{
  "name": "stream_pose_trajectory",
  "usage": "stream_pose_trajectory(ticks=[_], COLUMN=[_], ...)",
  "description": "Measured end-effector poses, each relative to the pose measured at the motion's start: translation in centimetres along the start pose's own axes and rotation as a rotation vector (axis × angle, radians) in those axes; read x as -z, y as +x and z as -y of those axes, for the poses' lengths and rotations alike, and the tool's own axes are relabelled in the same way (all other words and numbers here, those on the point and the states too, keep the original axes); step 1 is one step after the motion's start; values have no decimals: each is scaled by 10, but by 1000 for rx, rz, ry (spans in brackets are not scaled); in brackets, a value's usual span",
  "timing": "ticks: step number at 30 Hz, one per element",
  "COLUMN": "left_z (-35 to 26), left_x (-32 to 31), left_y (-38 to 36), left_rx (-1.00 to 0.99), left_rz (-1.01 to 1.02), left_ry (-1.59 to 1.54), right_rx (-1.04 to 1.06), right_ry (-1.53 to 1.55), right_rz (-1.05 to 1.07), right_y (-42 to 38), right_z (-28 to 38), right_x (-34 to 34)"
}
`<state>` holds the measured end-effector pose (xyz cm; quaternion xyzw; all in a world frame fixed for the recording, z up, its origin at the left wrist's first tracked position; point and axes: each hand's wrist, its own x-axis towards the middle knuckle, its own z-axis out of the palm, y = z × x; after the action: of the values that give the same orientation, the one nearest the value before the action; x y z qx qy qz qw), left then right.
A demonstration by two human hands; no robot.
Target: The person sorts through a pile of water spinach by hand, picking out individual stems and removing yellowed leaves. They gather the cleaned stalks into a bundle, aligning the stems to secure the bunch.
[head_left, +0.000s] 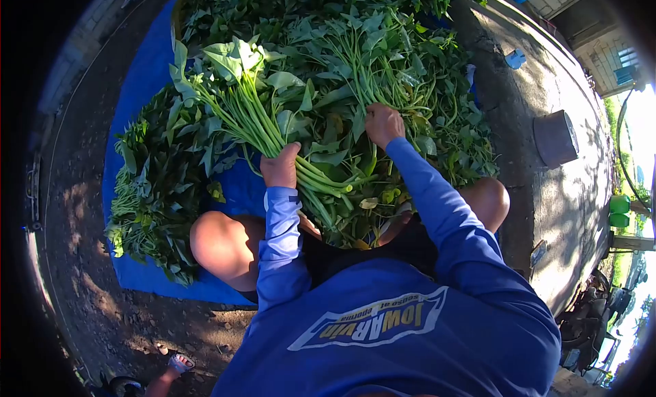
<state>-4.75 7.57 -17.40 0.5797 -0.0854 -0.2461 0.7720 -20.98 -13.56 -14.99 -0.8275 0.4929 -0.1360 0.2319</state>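
Observation:
My left hand [280, 167] is wrapped round the stems of a thick bunch of leafy greens [254, 113], its leaves pointing away from me and its pale cut ends towards my lap. To the right, my right hand [384, 126] is closed on the stems of more leafy greens [365, 72], which lie on the pile. A big heap of loose leafy greens [321, 28] spreads in front of both hands. Some yellowed leaves [389, 195] lie between my knees.
A blue tarp [137, 76] lies under the greens. Stacked bundles [154, 178] of greens stand at the left. On the concrete ledge [509, 117] at the right are a grey bucket [555, 139] and a small blue object [515, 59]. Another person's foot [181, 362] shows at lower left.

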Motion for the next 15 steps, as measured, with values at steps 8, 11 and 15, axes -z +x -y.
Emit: stream_pose_trajectory(ticks=[8, 11, 15], left_z=[8, 7, 7], left_x=[-12, -16, -14], left_y=[-16, -14, -13], left_rx=[98, 103, 75], left_rz=[60, 59, 62], left_ry=[-41, -28, 102], right_rx=[-79, -122, -325], right_ry=[-122, 260, 879], right_rz=[-65, -159, -17], right_y=[39, 38, 40], right_z=[13, 6, -15], right_x=[-15, -4, 8])
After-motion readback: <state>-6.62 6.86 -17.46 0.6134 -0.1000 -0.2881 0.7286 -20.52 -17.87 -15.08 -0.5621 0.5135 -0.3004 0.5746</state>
